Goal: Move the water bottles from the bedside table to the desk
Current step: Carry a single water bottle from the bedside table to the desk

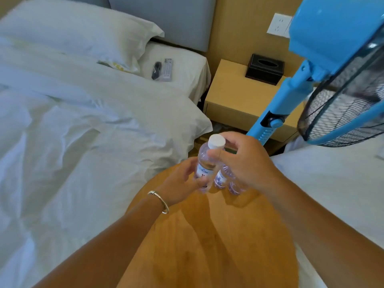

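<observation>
Clear plastic water bottle with white screw cap (204, 163) held upright between both hands, above a round orange-brown wooden table top (207, 235). Left hand (182, 183) cupped round the labelled lower body, fingers curled on it; thin silver bangle (160, 201) on that wrist. Right hand (243, 161) curled over from the right, thumb against the neck just below the cap. Two more clear plastic bottles (226, 179) under the right palm, just beside the first; caps hidden, so cannot tell whether gripped or merely covered, nor whether bases touch the wood. Light wooden bedside table (232, 96) beyond, well apart from the bottles; black leather tissue box (265, 69) at its back edge. Blue standing fan with black mesh guard (340, 96) to the right, its pole crossing in front of the bedside table. White rumpled duvet (83, 132) on the bed to the left, white pillow (83, 34) at its head, grey remote control (167, 69) beside a small dark object on the sheet. White wall socket (278, 23) on the wood panel.
</observation>
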